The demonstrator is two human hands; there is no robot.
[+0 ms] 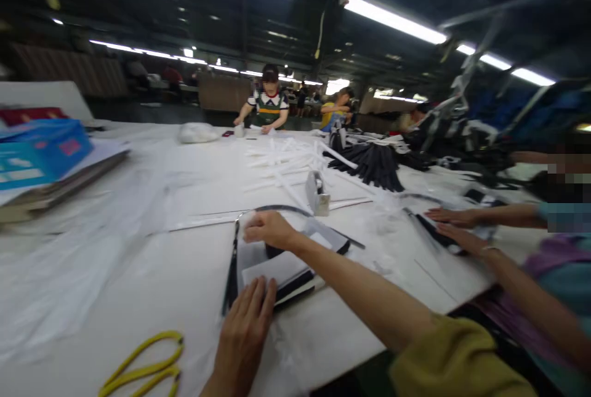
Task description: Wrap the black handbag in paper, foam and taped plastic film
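In front of me lies a flat black-and-white folded piece (281, 269), with a thin dark strap or edging (279, 207) curving round its far side. My left hand (247, 326) rests flat on its near left corner, fingers stretched out. Above the far left corner is my right hand (270, 229), its fingers curled together. Something whitish shows at those fingertips, too blurred to name. A metal tape dispenser (317, 194) stands just beyond the piece. Yellow-handled scissors (145, 363) lie at the near left, blades out of view.
At right, a co-worker's hands (455, 224) press on a similar dark piece (434, 231). White strips (286, 166) and a heap of black strips (369, 166) lie farther back. A blue box (44, 151) sits on stacked boards at left. Clear film (60, 280) covers the table's left side.
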